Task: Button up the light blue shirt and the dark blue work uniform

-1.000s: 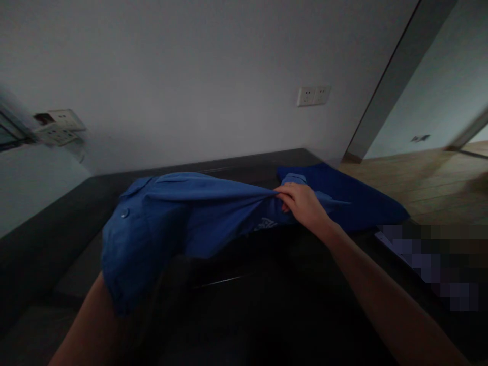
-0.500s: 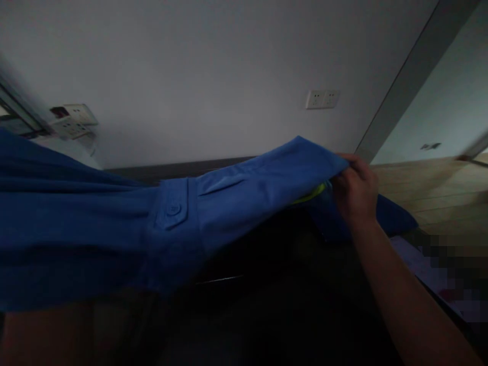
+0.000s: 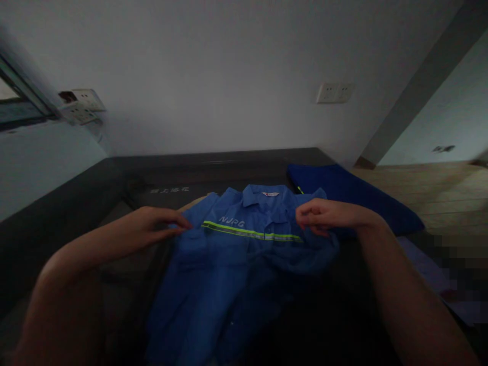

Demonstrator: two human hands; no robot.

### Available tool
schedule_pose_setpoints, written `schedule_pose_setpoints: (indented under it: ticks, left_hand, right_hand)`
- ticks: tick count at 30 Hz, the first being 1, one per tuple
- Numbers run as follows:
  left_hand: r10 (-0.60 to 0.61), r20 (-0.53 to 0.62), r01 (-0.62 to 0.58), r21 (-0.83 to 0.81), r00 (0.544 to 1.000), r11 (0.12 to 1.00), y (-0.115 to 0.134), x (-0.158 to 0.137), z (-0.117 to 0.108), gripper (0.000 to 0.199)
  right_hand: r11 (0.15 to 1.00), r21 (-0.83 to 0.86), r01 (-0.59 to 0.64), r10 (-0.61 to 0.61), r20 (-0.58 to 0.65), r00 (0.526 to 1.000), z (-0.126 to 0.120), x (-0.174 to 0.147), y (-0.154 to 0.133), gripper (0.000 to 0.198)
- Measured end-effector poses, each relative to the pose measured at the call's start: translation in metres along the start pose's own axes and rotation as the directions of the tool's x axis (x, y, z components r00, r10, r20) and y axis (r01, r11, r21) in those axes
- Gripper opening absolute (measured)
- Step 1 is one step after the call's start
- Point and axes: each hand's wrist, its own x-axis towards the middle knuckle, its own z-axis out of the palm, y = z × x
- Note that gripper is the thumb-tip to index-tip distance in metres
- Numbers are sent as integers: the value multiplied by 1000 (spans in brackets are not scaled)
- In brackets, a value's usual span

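Observation:
A blue work jacket [image 3: 229, 254] lies front up, its collar pointing away from me. Across its chest run a yellow-green and silver stripe [image 3: 251, 234] and pale lettering. At the jacket's left edge, my left hand [image 3: 162, 223] pinches the cloth near the shoulder and sleeve, thumb close to fingers. My right hand [image 3: 324, 213] is closed with curled fingers on the cloth at the right side of the chest; its fingertips are partly hidden. The lower part of the jacket fades into shadow towards me.
Under the jacket is a dark surface [image 3: 171, 175] with a raised back edge against the wall. A darker blue folded cloth [image 3: 351, 193] lies at the right. Wall sockets [image 3: 335, 93] sit above, with more sockets [image 3: 86, 104] at left. A pale sheet [image 3: 423, 264] lies at lower right.
The jacket, held up and stretched across the view before, now lies lower and spread with its chest showing. My left hand has come into view; my right hand has moved slightly left and down.

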Motion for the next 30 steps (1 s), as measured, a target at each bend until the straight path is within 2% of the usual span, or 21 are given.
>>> schedule_pose_setpoints:
  ticks: [1,2,4,6,8,9,11,13,15,19,21,25,27,30]
  left_hand:
    - [-7,44,1,130,999,992,-1,5,-3,19]
    - [-10,63,-7,260,998,966,-1,11,-3,18]
    - [35,31,-45,421,999,906,4,22,3,25]
    - [131,23,-129,406,991,905,12,31,20,33]
    - [197,93,-218,370,976,903,18,37,46,35]
    - [189,139,-228,378,972,897,19,38,61,35]
    - [70,201,-160,475,977,865,17,39,88,39]
    - [-62,246,-98,587,967,803,9,39,109,47]
    - [-117,279,-97,648,953,755,0,38,120,48]
    - [-73,366,-183,616,928,767,-13,42,120,32]
    - [-43,405,-216,570,913,793,-17,46,116,30]
    - [4,445,-244,484,896,840,-26,57,108,30]
    - [3,395,-215,494,919,842,-28,61,102,33]
    - [-26,249,-119,548,968,828,-28,64,88,36]
  right_hand:
    - [999,-35,-22,23,52,998,1,0,-2,41]
    - [998,-64,-24,27,54,998,2,1,-4,40]
    - [993,-120,0,0,-4,1000,2,3,-6,39]
    - [986,-167,-3,-5,-48,999,3,7,-5,36]
    - [979,-204,-21,2,-92,996,5,14,-1,32]
    - [973,-228,-28,0,-123,992,8,18,2,31]
    - [952,-303,-44,-7,-165,986,18,28,6,27]
    - [908,-411,-82,22,-148,989,32,37,7,25]
    - [844,-520,-133,94,-101,990,48,45,4,26]
    - [702,-680,-210,159,-137,978,74,56,-3,24]
    - [671,-707,-224,157,-160,975,79,61,-2,21]
    - [735,-653,-184,161,-95,982,71,64,10,20]
    - [771,-621,-143,134,-62,989,65,59,11,21]
    - [818,-572,-66,36,-63,997,61,46,-1,27]
